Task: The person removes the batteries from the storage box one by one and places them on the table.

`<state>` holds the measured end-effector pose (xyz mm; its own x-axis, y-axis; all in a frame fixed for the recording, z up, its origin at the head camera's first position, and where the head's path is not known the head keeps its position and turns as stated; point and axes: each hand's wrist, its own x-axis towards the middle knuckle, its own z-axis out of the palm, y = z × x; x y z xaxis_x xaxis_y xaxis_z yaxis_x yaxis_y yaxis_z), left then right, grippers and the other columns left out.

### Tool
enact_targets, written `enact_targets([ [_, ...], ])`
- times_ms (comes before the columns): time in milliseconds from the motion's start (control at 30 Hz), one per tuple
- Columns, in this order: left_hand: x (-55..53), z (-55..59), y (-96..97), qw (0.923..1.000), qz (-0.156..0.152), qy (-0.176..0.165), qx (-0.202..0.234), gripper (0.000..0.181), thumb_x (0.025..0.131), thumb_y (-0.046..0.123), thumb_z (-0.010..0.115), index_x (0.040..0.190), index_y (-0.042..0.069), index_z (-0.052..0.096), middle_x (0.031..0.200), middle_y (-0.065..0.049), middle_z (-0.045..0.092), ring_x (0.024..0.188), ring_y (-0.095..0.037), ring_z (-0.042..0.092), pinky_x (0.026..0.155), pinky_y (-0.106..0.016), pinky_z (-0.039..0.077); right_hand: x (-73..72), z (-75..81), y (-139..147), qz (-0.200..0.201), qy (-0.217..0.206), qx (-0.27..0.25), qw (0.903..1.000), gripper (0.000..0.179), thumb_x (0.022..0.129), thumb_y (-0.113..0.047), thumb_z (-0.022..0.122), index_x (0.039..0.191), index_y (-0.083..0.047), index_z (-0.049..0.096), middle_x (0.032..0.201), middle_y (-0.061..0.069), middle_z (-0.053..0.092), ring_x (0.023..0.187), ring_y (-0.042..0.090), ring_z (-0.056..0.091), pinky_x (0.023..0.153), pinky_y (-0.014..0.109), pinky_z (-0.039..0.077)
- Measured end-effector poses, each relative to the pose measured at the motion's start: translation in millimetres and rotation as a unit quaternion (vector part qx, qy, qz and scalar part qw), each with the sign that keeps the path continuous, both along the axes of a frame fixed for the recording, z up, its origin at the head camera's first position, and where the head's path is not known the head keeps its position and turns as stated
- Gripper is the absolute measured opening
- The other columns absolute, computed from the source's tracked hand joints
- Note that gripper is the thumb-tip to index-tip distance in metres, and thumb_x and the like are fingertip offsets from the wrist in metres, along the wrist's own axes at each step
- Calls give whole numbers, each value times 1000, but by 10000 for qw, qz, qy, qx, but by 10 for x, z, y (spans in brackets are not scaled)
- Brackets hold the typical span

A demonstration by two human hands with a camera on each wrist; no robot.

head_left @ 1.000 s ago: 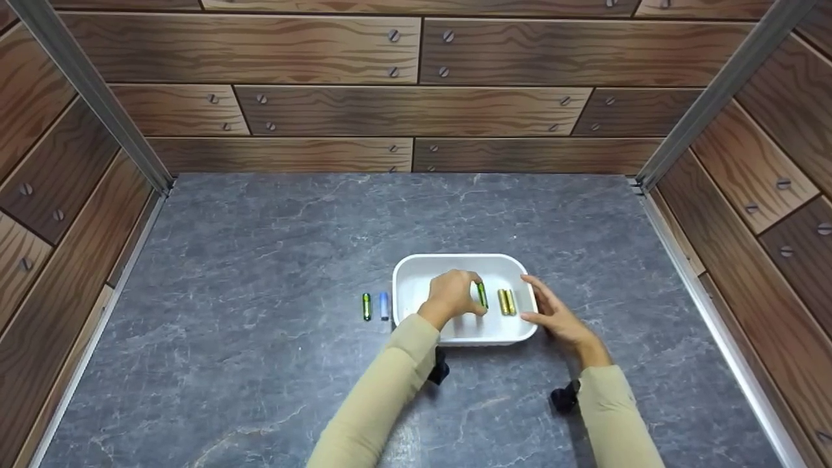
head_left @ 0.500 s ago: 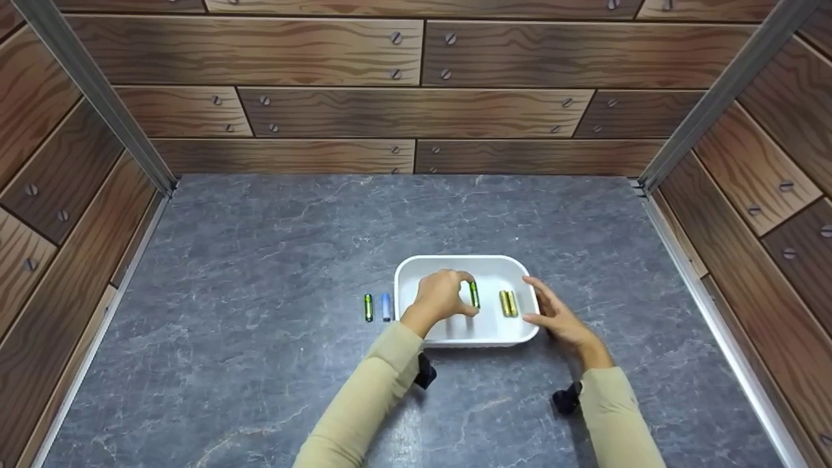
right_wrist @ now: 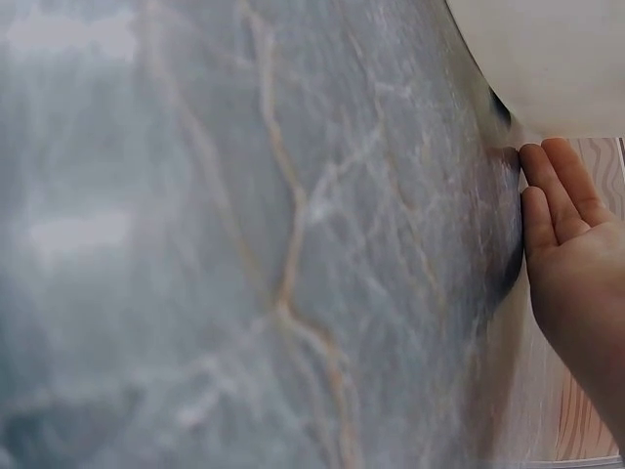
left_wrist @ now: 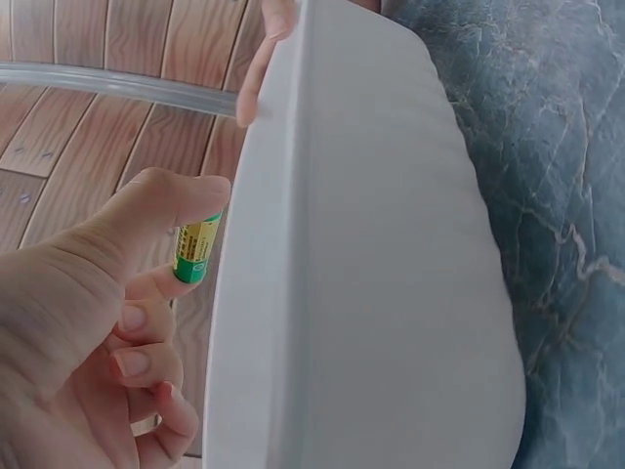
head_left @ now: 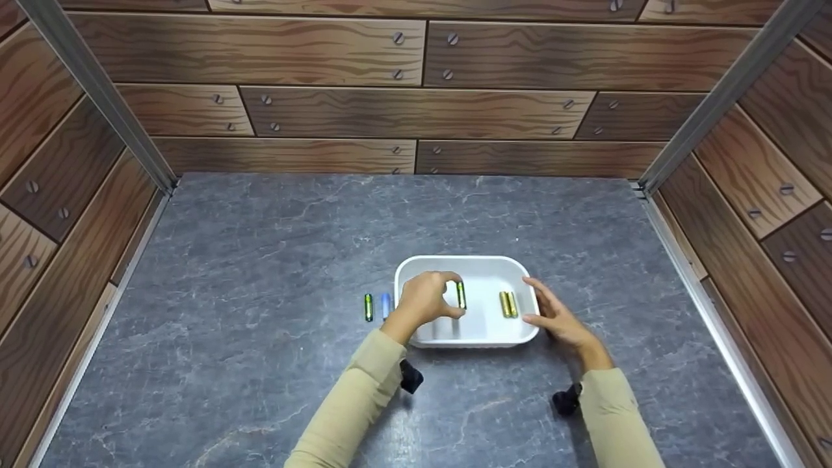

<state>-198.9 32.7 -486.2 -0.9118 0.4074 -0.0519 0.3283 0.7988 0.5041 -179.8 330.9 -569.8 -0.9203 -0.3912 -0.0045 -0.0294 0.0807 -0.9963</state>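
Observation:
My left hand pinches a green battery by its two ends between thumb and fingertip, over the left half of a white plastic tray. In the left wrist view the battery shows green and yellow, partly hidden by the thumb. My right hand holds the tray's right wall, thumb and a finger over the rim. From the right wrist, the other fingers lie against the outside of the tray. Two gold batteries lie side by side in the tray's right half.
Left of the tray, another green battery and a blue battery lie on the grey marbled tabletop. The blue one is close to the tray's wall. Wood-patterned panels enclose the back and sides.
My left hand has moved left across the tray with the green battery, away from the gold batteries. My right hand stays at the tray's right wall.

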Motion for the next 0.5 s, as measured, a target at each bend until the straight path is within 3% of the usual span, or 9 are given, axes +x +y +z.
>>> enact_targets([
  [133,9,25,-72,9999,5,94,95,56,71,38,84,121,22,66,102,-5,74,91,-22,68,75,-38,54,5,41,-34,-299,-345,157,9988,81,85,-8,69,152,-11,24,156,21,26,125,-13,42,98,9,39],
  [233,10,43,-116,9998,28,178,105,56,70,38,84,121,22,66,100,-6,74,89,-22,68,74,-38,54,5,59,-44,-341,-440,270,9981,83,86,-2,66,152,-3,18,156,24,22,125,-15,41,98,8,37],
  [500,33,75,-230,9999,45,94,77,57,71,37,84,122,23,65,104,-7,74,93,-23,68,77,-44,55,2,60,-43,-299,-566,193,9978,84,86,-1,65,153,-2,15,158,28,16,123,-16,41,98,8,38],
])
